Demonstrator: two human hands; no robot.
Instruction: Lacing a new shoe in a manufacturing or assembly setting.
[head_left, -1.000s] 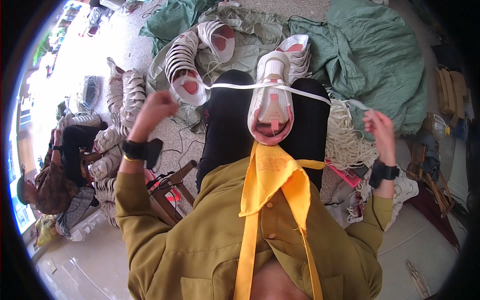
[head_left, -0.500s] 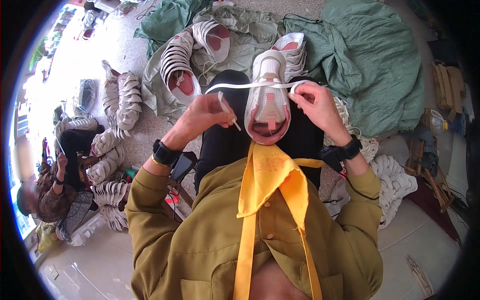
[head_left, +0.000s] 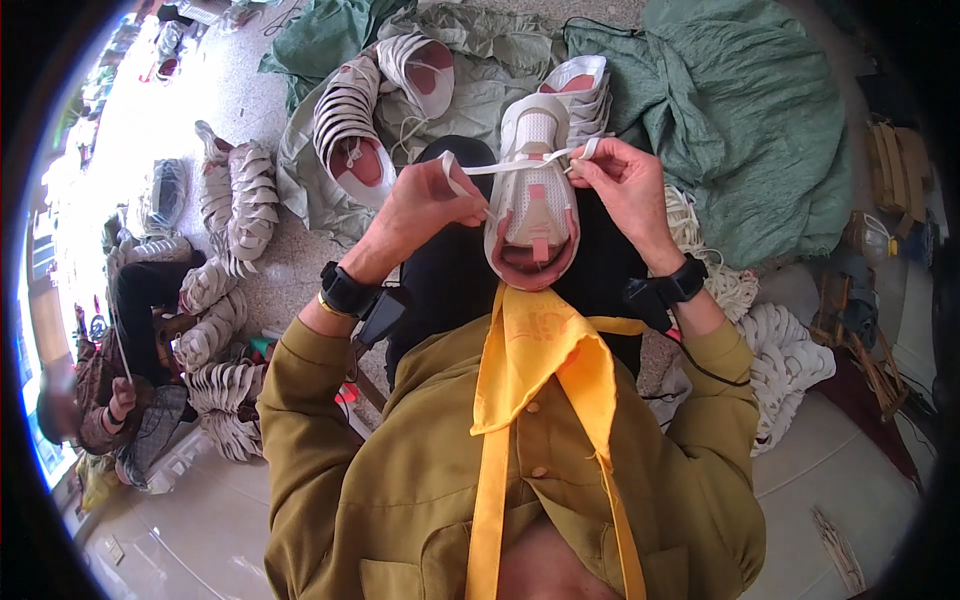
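A white and pink shoe upper (head_left: 537,185) rests on my lap between my knees, its toe pointing away and its heel opening toward me. A flat white shoelace (head_left: 490,169) runs across its lower lacing area. My left hand (head_left: 432,203) pinches one end of the lace just left of the shoe, with a loop standing up by the fingers. On the right, my right hand (head_left: 618,185) pinches the other part of the lace close to the shoe's edge. The lace tips are partly hidden by my fingers.
Nested white shoe uppers (head_left: 352,130) curve on a grey sheet ahead, with another stack (head_left: 582,90) beyond the shoe. A green sack (head_left: 740,140) lies ahead right. More uppers (head_left: 790,370) and white laces (head_left: 728,280) sit at right. Another person (head_left: 110,400) works at left.
Both hands have come closer to the shoe, the left moving right and the right moving left. The lace's right part now sits nearer the shoe's edge. The other person's raised hand has lowered.
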